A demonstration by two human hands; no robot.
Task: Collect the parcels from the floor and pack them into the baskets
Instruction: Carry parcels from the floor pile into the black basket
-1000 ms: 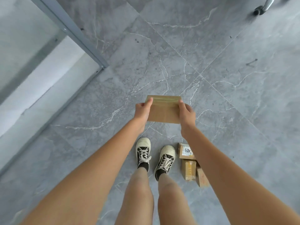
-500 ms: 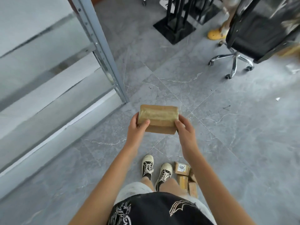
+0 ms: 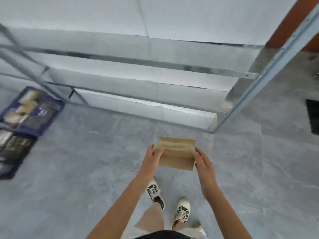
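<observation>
A brown cardboard parcel (image 3: pixel 176 155) is held in the air in front of me, above the grey floor. My left hand (image 3: pixel 151 157) grips its left end with the thumb on top. My right hand (image 3: pixel 202 161) grips its right end. Two dark blue baskets stand on the floor at the far left: the upper basket (image 3: pixel 49 116) holds several pale parcels, and the lower basket (image 3: pixel 15 152) is blurred and cut off by the frame edge.
A grey metal shelf rack (image 3: pixel 155 64) with white boards stands straight ahead, its right post (image 3: pixel 255 83) reaching the floor near the parcel. A dark mat (image 3: pixel 313 116) lies at the right edge. My feet in white shoes (image 3: pixel 182 211) stand on the tiled floor.
The view has swung left towards the shelf rack and the baskets have come into sight. The parcels by my feet and the office chair have left the view. Both hands still hold the parcel.
</observation>
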